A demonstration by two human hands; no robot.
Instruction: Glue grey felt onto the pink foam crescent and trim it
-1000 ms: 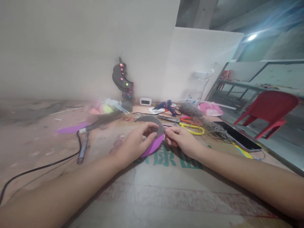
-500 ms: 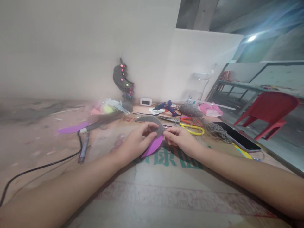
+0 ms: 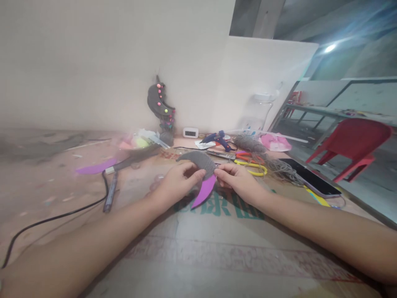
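Observation:
A purple crescent [image 3: 204, 193], its upper part wound in grey yarn [image 3: 201, 160], is held just above the cardboard. My left hand [image 3: 182, 178] grips its inner curve, thumb on the wound part and fingers partly behind it. My right hand [image 3: 231, 176] is closed in a pinch at the outer edge, where the grey winding meets bare purple. Its fingertips touch the yarn there; any loose strand is too fine to follow. The purple lower tip points down and left.
Behind my hands lie yellow-handled scissors [image 3: 251, 167], a blue glue gun [image 3: 218, 140], a grey yarn skein [image 3: 287, 171] and a phone [image 3: 313, 178]. At left are a marker [image 3: 110, 193], a black cable [image 3: 62, 216] and another purple piece [image 3: 96, 167]. A decorated grey crescent [image 3: 158, 101] hangs on the wall.
The crescent has turned slightly in my left hand; its purple tip has swung right and down. The left fingers have shifted on it. My right hand stays pinched near the edge.

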